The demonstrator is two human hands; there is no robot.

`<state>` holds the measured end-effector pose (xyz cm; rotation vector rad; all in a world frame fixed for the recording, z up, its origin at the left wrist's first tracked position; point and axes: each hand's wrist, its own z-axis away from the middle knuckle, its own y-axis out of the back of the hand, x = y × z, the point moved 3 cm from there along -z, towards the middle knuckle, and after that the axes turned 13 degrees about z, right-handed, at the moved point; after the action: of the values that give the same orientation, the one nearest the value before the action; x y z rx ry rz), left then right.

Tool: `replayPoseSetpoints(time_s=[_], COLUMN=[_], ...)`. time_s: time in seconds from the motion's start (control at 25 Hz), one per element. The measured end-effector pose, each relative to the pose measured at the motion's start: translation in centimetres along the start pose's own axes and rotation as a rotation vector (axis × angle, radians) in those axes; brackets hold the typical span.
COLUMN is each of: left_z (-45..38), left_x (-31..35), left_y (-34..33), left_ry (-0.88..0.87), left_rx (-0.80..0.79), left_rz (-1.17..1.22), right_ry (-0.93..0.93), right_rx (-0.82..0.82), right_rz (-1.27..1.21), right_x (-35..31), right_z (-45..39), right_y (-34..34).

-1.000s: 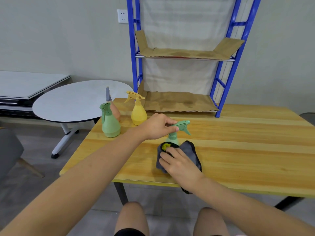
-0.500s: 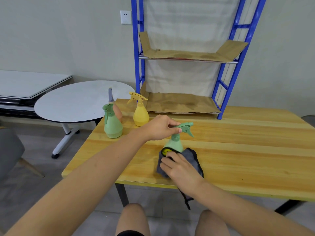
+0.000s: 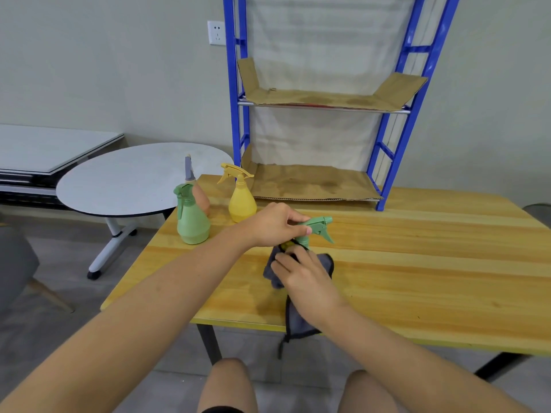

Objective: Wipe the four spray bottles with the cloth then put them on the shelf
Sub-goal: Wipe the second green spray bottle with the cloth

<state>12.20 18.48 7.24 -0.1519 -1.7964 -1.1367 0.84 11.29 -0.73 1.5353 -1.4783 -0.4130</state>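
Hands meet over the middle of the wooden tabletop (image 3: 417, 263), both busy with one green bottle (image 3: 316, 229). The left hand (image 3: 272, 225) is closed around the bottle's trigger head, fingers curled over the top, with the nozzle poking out to the right. The right hand (image 3: 307, 278) is wrapped in a dark grey cloth (image 3: 298, 320) and clasped about the bottle's body, which is almost wholly hidden; the loose end of the cloth hangs over the near edge of the tabletop. Three more bottles stand upright near the far left corner: a second green bottle (image 3: 190, 219) nearest the edge, an orange bottle (image 3: 200, 195) with a grey top just behind and touching or nearly touching it, and a yellow bottle (image 3: 241, 198) to their right, apart from them. A blue shelf (image 3: 235, 114) stands at the back of the tabletop, its two visible levels lined with cardboard (image 3: 313, 183). A round white table (image 3: 125, 177) stands off to the left.
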Motion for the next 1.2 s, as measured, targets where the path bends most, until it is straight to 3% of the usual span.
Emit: replayPoseSetpoints(time_s=[0.2, 0.4, 0.6, 0.8, 1.0, 1.12, 1.2], left_z=[0.0, -0.3, -0.5, -0.4, -0.3, -0.3, -0.1], left_x=[-0.6, -0.7, -1.7, -1.9, -2.2, -1.7, -1.6], left_y=[-0.2, 0.1, -0.2, 0.0, -0.2, -0.2, -0.2], left_ry=[-0.001, -0.013, 0.009, 0.007, 0.023, 0.026, 0.001], left_rx=[0.003, 0.002, -0.011, -0.004, -0.022, -0.014, 0.0], left_rz=[0.045, 0.025, 0.073, 0.083, 0.184, 0.179, 0.156], right_ry=[0.117, 0.009, 0.231, 0.021, 0.166, -0.096, -0.119], right_rx=[-0.178, -0.034, -0.116, 0.093, 0.062, 0.147, 0.179], right_rz=[0.071, 0.001, -0.056, -0.166, -0.229, -0.273, -0.299], right_x=[-3.4, 0.3, -0.9, 4.1, 3.1, 5.9, 6.1], right_z=[3.1, -0.1, 5.3, 3.1, 7.6, 4.6, 4.1], right_y=[-1.9, -0.1, -1.7, -1.3, -3.0, -1.3, -1.2])
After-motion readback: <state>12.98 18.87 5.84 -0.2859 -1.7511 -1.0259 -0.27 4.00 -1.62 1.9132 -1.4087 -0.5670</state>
